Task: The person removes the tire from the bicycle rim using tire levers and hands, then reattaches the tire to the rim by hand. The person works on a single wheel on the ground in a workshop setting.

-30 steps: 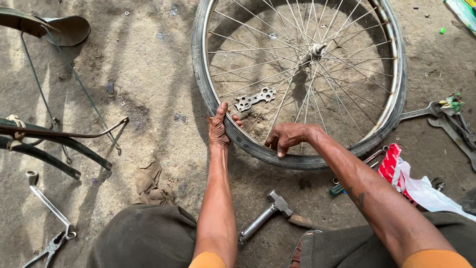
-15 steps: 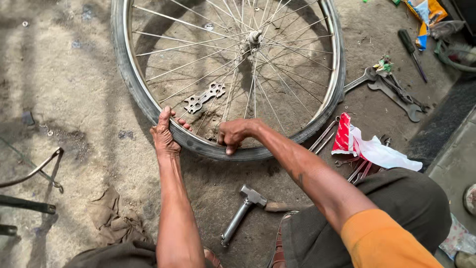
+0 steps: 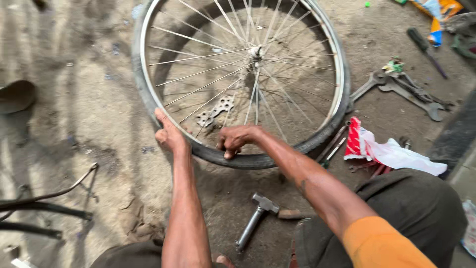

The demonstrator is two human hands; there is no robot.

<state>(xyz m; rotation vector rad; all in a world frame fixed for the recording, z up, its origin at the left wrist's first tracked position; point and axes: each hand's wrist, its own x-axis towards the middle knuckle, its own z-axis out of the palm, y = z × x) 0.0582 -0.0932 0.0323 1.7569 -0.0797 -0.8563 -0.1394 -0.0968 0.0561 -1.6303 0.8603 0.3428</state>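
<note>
In the head view, a bicycle wheel (image 3: 243, 79) is lying flat on the dirt floor (image 3: 79, 114), filling the upper middle of the frame. Its black tyre (image 3: 258, 160) is being gripped at the lower edge by both hands. The left hand (image 3: 170, 134) is being pressed, fingers together, against the rim at lower left. The right hand (image 3: 237, 140) is being curled shut over the tyre, just beside it. A hammer (image 3: 255, 218) is lying below, apart from the wheel.
</note>
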